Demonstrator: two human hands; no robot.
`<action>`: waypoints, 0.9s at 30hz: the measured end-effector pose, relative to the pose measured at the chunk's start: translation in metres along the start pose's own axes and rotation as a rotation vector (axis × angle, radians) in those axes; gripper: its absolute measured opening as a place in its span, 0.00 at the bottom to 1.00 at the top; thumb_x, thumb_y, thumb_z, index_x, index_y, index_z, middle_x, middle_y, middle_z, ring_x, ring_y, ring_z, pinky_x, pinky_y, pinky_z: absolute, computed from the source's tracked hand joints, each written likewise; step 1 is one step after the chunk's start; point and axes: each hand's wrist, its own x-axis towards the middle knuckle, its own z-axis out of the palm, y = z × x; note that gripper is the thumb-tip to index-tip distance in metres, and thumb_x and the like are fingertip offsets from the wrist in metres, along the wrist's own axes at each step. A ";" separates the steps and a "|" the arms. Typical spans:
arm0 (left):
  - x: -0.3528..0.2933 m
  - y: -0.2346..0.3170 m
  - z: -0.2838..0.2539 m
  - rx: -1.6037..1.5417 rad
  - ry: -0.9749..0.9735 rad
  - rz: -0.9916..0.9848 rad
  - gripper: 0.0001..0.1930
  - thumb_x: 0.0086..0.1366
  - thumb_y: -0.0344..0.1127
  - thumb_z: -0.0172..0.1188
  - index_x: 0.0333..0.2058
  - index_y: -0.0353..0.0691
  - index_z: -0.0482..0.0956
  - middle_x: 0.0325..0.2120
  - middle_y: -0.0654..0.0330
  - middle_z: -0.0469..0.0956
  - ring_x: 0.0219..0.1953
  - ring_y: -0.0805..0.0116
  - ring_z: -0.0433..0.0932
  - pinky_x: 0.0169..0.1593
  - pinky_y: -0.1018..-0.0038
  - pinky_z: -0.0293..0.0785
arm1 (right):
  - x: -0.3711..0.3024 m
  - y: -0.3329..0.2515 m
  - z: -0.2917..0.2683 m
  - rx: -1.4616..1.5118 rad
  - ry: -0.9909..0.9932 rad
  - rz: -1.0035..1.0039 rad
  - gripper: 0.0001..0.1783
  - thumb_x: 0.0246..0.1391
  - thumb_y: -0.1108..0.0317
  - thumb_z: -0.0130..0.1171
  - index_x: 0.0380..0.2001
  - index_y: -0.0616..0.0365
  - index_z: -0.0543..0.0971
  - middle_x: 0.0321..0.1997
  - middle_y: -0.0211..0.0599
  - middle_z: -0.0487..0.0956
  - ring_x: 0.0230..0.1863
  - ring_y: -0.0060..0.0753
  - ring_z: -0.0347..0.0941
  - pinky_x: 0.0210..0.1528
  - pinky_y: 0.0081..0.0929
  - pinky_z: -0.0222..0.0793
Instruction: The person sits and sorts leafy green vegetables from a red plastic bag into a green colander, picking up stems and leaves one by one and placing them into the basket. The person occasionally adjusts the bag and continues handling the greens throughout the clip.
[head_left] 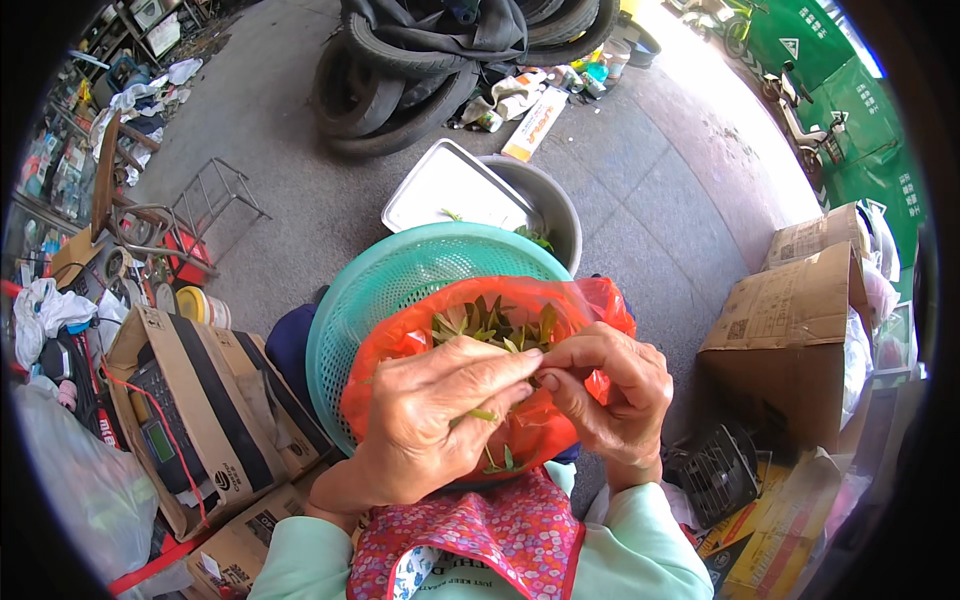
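Note:
Both hands meet over a red plastic bag [375, 385] that lies open in a teal perforated basket [345, 300]. My left hand [435, 420] is closed on a green leafy stem [485, 414], whose end sticks out below the fingers. My right hand [612, 385] pinches thumb to forefinger against the left fingertips; what lies in that pinch is too small and hidden to make out. Loose leafy greens [488, 320] fill the bag just beyond the fingers, and a few sprigs [500, 460] lie at its near side.
Beyond the basket, a white tray [455, 190] rests on a grey metal basin [560, 205] with some greens. Old tyres [400, 100] are piled farther off. Cardboard boxes stand at left [190, 400] and right [790, 340]. A metal frame [215, 205] stands left of the basket.

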 end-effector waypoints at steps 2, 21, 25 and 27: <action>-0.002 -0.005 0.001 0.025 0.017 0.035 0.17 0.53 0.18 0.66 0.43 0.35 0.82 0.33 0.55 0.80 0.31 0.64 0.82 0.33 0.73 0.78 | -0.003 0.003 0.001 0.032 0.035 0.050 0.07 0.48 0.78 0.67 0.31 0.64 0.80 0.27 0.34 0.80 0.23 0.21 0.78 0.25 0.17 0.70; -0.010 -0.008 0.005 0.372 0.026 0.328 0.23 0.37 0.26 0.62 0.38 0.37 0.83 0.33 0.60 0.79 0.31 0.65 0.77 0.30 0.72 0.77 | -0.010 0.002 -0.003 0.568 -0.036 0.527 0.02 0.47 0.81 0.59 0.25 0.65 0.79 0.25 0.24 0.77 0.24 0.09 0.67 0.26 0.12 0.61; -0.013 -0.014 0.012 0.208 0.070 0.297 0.20 0.41 0.21 0.65 0.38 0.37 0.84 0.32 0.59 0.79 0.28 0.66 0.78 0.30 0.73 0.76 | -0.015 0.003 0.011 0.606 0.042 0.521 0.02 0.45 0.80 0.57 0.22 0.63 0.77 0.23 0.21 0.75 0.23 0.07 0.64 0.23 0.12 0.58; -0.013 -0.012 0.011 -0.038 0.059 0.173 0.16 0.45 0.18 0.65 0.37 0.37 0.84 0.31 0.58 0.80 0.28 0.66 0.78 0.30 0.74 0.76 | -0.016 0.004 0.011 0.616 0.014 0.516 0.02 0.43 0.80 0.56 0.20 0.63 0.75 0.22 0.20 0.73 0.22 0.07 0.63 0.23 0.12 0.56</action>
